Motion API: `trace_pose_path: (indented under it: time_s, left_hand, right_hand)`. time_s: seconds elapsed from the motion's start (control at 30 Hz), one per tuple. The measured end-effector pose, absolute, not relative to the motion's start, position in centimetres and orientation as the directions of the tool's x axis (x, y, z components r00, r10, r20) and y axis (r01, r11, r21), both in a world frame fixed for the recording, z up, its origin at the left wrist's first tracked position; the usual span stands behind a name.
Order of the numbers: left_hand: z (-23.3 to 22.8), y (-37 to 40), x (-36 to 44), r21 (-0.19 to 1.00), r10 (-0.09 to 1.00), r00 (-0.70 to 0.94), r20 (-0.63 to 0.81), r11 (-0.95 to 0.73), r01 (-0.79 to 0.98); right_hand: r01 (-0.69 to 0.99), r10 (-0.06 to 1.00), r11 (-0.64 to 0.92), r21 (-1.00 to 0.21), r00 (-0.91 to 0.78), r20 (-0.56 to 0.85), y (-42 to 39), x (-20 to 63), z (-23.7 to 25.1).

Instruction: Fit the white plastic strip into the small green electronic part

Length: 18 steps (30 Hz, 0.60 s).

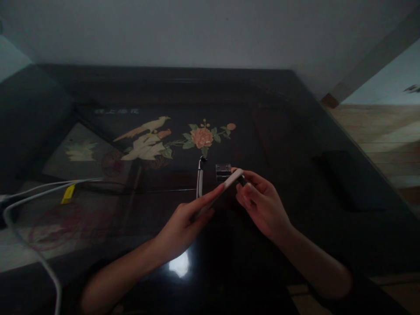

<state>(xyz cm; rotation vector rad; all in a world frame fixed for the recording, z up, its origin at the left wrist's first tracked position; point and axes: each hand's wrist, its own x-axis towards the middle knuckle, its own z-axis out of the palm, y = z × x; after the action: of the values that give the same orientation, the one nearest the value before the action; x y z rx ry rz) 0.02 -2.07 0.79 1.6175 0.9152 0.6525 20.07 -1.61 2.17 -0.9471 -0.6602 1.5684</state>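
Observation:
My left hand holds a slim white stick-shaped device above a glossy dark table, index finger stretched along it. My right hand pinches the device's far dark tip between thumb and fingers. Just behind that tip a small clear plastic box stands on the table. A second white pen-like piece with a dark end lies to the left of the box. The scene is dim, so fine detail of the tip is hidden.
The dark lacquered table carries an inlaid bird and flower picture. White cables with a yellow tag run in from the left edge. A wall stands behind; wooden floor shows at right.

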Motion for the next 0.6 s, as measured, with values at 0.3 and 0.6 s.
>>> trace_pose_path:
  time_s: [0.3, 0.6]
  left_hand:
    - [1.13, -2.43, 0.11, 0.972, 0.792, 0.611, 0.011, -0.151, 0.178]
    - [0.78, -2.26, 0.20, 0.951, 0.841, 0.540, -0.018, -0.152, 0.268]
  right_hand:
    - [-0.487, 0.981, -0.171, -0.856, -0.005, -0.193, -1.55, 20.03, 2.19]
    - [-0.510, 0.975, -0.216, -0.833, -0.069, -0.211, -1.67, 20.03, 2.07]
